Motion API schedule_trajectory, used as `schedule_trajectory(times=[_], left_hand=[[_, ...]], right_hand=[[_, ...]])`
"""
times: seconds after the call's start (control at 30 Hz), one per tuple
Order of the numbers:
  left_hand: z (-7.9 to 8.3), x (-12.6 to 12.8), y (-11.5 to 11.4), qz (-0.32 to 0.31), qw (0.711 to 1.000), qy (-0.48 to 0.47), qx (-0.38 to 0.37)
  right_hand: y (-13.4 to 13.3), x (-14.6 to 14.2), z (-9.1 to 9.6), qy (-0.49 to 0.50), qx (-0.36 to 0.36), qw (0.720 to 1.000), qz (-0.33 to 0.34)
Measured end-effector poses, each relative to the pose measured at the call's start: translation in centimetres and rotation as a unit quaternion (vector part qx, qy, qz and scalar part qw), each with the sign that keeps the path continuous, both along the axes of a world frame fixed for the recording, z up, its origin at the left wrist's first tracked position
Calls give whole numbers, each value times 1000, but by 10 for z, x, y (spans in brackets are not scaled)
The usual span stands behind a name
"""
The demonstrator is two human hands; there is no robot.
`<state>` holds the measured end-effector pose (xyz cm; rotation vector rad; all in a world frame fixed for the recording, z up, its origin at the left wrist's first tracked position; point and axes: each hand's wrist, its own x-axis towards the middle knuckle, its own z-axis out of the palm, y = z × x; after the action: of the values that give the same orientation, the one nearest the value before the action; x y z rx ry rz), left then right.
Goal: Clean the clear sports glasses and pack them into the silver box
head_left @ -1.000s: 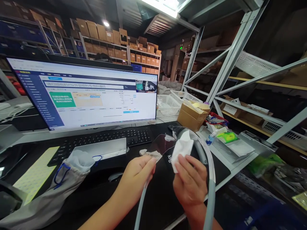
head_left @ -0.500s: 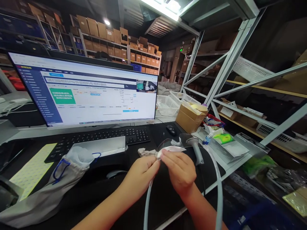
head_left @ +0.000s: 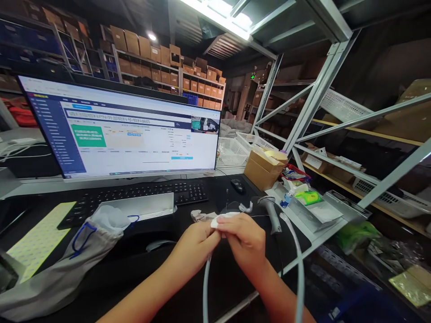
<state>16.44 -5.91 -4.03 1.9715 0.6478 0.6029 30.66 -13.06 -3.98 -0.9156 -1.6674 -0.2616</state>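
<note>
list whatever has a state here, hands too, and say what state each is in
left hand: closed, grey strip running down from it
right hand: pinching white tissue
white tissue: bunched, partly hidden
monitor: on
drawstring bag: lying down, mouth open
cardboard box: open-topped, filled
black mouse: untouched
keyboard: untouched
ceiling light: lit

A bunched white tissue (head_left: 215, 222) sits at the edge of a clear visor (head_left: 233, 207) with grey arms (head_left: 300, 269).

The wipe (head_left: 229, 215) in the right hand (head_left: 248, 237) looks papery, matt; the glasses (head_left: 248, 208) in the left hand (head_left: 195, 242), smooth clear plastic; the pouch (head_left: 96, 244) left of both, matt cloth.
</note>
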Motion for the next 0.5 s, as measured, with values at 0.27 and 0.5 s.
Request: schedule_trajectory(times=[0.27, 0.5], left_hand=[[-9, 7, -5, 8, 1000, 24, 16], [-5, 3, 1, 70, 996, 49, 12]], right_hand=[[-4, 2, -32, -76, 98, 979, -160], [18, -14, -28, 4, 93, 971, -221]])
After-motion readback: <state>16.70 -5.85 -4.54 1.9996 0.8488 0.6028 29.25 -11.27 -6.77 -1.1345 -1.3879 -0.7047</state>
